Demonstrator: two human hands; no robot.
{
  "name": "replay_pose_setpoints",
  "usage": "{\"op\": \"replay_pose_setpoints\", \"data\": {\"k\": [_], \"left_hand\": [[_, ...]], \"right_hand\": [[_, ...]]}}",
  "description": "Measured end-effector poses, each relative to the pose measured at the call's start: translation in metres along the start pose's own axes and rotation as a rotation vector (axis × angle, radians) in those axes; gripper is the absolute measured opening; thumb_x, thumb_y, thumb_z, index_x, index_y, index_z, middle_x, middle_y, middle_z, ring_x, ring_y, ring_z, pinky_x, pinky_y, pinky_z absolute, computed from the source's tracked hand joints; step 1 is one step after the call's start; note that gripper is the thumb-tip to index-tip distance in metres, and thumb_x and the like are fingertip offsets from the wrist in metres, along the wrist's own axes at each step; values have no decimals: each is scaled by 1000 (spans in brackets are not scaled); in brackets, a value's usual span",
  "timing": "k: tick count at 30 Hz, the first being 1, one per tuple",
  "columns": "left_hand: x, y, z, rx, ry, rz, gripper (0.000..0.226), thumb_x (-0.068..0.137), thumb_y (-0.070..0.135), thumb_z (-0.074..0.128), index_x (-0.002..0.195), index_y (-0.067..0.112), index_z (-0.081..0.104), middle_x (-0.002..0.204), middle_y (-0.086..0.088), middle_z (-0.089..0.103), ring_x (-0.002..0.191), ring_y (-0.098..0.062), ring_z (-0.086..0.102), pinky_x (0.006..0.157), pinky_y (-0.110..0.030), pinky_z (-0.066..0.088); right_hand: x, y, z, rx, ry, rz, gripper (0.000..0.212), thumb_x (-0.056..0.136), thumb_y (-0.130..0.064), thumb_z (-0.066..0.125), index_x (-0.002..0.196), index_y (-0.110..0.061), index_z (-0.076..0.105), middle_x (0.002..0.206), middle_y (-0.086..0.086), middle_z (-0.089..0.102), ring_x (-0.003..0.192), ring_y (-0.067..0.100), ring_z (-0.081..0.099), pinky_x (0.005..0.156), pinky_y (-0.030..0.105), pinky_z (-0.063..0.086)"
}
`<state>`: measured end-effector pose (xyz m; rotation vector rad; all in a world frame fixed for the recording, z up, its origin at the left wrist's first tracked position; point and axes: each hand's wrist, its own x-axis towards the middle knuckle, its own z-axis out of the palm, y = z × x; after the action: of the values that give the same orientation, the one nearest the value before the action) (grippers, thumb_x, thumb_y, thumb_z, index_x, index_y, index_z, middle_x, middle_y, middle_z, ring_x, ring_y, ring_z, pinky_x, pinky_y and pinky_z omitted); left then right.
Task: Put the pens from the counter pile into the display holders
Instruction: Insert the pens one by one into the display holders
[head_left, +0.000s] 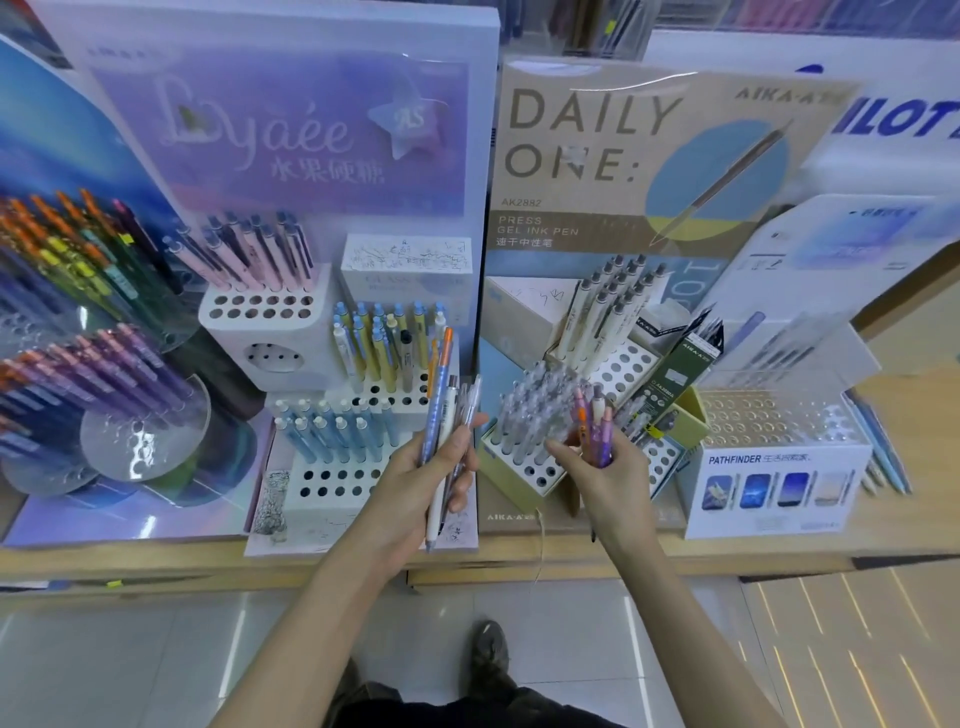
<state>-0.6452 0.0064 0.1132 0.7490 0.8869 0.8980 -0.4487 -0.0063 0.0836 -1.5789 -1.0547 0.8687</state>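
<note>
The left hand (431, 483) grips a loose bundle of long pens (441, 415), blue-patterned, white and clear, whose clip ends fan up past the fingers. The right hand (608, 478) clutches a shorter cluster of pink, orange, white and purple pens (592, 421). Beyond both rises a tall lavender display board (291, 130), with a beige "DAILY ONE" board (571, 156) beside it. Just past the left hand sits a white stepped holder (343, 488) of pale blue pens (332, 431). Just past the right fingertips is a yellow-walled holder (540, 480) of clear-barrelled pens (535, 410). A pale wooden counter (727, 551) runs under both wrists.
</note>
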Motion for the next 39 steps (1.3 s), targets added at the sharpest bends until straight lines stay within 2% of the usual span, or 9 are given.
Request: {"op": "replay_pose_setpoints", "data": {"k": [10,15,18,22,25,28,32,36,39], "left_hand": [[-7,-2,-1,36,-29,4,35,81,28,63,113,17,68,69,1,55,55,-9,45,48,-19,40],[-11,-1,-4,22,-21,-16,31,82,27,63,108,14,70,70,1,56,56,-10,45,48,-20,40],[-13,2,-6,-11,-17,-17,27,83,28,61,101,13,74,70,1,56,54,-9,44,46,-18,39],[-18,7,-13,-11,-32,-54,27,82,33,62,93,13,76,68,1,55,51,-7,42,43,-17,36],[-23,12,-20,44,-114,-110,29,84,36,62,92,12,76,68,2,53,50,-7,41,43,-17,33],[-27,16,-27,74,-139,-159,30,83,37,62,93,11,73,68,1,55,50,-7,43,42,-17,35],[-28,21,-34,98,-143,-187,40,79,39,64,102,6,66,69,1,57,51,-7,45,44,-17,37],[-27,22,-38,151,-156,-191,44,79,43,65,105,8,68,72,3,58,55,-7,45,48,-18,38],[-24,21,-39,190,-149,-202,42,81,43,61,105,9,69,70,6,54,54,-7,43,47,-18,36]], "right_hand": [[-1,0,16,-57,101,36,24,81,-23,75,69,-13,56,48,-14,49,45,0,41,47,11,34],[-5,-12,9,-99,85,69,25,79,-33,76,77,-16,57,66,-2,55,57,7,47,54,15,37],[-10,-32,4,-37,106,52,17,82,-29,73,89,-18,64,71,-12,62,63,1,55,60,18,43],[-16,-66,16,209,-198,107,2,84,-18,71,85,-19,69,48,-8,46,39,7,38,39,18,34],[-16,-85,36,292,-453,204,5,85,-18,69,81,-17,70,46,-2,35,36,10,27,39,20,29],[-13,-92,51,240,-589,306,36,85,-17,70,54,-17,51,41,0,31,33,13,25,48,28,35],[-14,-88,61,229,-517,308,42,83,-12,71,50,-18,46,41,1,32,33,14,25,40,26,22],[-13,-89,59,371,-448,284,21,83,-13,71,72,-11,54,48,3,29,35,14,23,37,20,23],[-4,-94,48,468,-338,230,22,84,-15,71,71,-17,54,49,-1,32,36,12,24,36,18,25]]}}
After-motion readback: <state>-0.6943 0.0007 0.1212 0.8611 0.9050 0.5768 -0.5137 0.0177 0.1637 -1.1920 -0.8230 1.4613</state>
